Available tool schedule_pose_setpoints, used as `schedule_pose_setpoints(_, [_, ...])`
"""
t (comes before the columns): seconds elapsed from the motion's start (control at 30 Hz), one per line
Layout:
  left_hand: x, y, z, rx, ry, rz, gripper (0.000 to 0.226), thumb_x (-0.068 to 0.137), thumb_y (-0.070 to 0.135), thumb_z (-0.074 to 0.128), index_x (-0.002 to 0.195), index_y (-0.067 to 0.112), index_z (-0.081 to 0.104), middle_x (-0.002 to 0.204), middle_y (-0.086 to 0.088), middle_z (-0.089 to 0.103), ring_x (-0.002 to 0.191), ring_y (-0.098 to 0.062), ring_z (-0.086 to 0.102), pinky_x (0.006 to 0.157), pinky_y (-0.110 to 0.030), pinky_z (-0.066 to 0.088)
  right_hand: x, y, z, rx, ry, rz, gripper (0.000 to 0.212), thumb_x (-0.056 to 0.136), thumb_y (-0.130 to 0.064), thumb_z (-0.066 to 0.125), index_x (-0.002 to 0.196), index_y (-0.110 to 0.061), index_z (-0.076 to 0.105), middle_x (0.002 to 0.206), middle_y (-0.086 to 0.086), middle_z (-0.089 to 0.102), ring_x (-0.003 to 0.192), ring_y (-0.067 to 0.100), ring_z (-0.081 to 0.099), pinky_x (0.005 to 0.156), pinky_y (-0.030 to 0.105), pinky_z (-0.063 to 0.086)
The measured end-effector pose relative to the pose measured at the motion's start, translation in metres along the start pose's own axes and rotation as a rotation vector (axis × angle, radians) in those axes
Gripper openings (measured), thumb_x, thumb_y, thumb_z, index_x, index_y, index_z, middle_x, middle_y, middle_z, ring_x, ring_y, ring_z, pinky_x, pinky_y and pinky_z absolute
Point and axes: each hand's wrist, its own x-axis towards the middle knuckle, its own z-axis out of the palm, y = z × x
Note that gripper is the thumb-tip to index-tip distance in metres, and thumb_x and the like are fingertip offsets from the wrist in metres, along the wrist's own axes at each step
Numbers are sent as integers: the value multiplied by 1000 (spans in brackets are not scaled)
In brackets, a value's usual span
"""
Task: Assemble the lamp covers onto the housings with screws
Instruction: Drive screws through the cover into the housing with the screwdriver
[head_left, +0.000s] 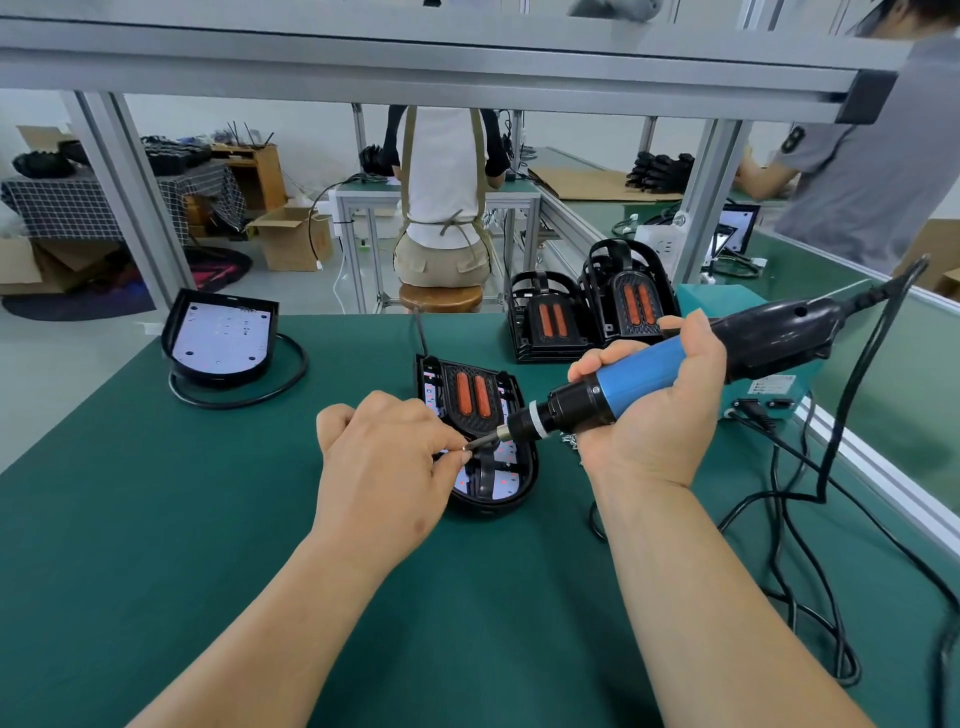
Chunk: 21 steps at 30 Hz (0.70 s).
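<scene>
The dark green matted worktop (156, 519) carries everything. At its far edge, right of centre, stands a stack of black lamp units with orange lens strips (592, 312), which look already covered. At the far left, well apart, lies an open black housing with a bare white board inside (218, 338), its black cable looped around it, still without a cover.

In the middle lies the lamp in work: a black housing with a black cover bearing two orange lens strips (475, 400) set on it, the white board showing through the cover's openings. It sits flat on the worktop, under and between both hands.

The right hand (654, 415) is wrapped tightly round a blue and black corded electric screwdriver (649, 369), held nearly level with the bit pointing left over the lamp's near end. The left hand (384, 467) has its fingertips pinched together at the bit's tip, on what appears to be a small metal screw (465, 447).

The step in hand seems to be loading a screw onto the bit. Next, the driver needs tipping upright, the screw lining up with a hole in the cover, and the housing steadying while it is driven.
</scene>
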Motion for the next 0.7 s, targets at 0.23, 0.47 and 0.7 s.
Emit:
schedule_pose_setpoints(0.23, [2,0,2,45,-15,6,16,74,24,86,71,36,76,73,14,67,81,-20,59,68,-36,16,-1,-1,4,-42,-44,-55,34,87,-30,58,111,-11,42,51,6,48,46,24,47,57,31,44])
schedule_pose_setpoints(0.47, [2,-3,4,32,-49,13,13,80,26,81,74,36,76,77,16,67,84,-17,56,71,-35,16,-2,0,4,-74,-76,-84,41,80,-32,59,111,-10,45,51,8,49,48,26,49,57,33,46])
schedule_pose_setpoints(0.7, [2,-13,11,-101,-145,-124,79,71,73,66,143,47,45,130,26,42,124,-6,30,91,-25,10,1,3,-3,-55,-19,-75,42,80,-34,61,112,-12,45,52,7,49,46,26,50,58,33,49])
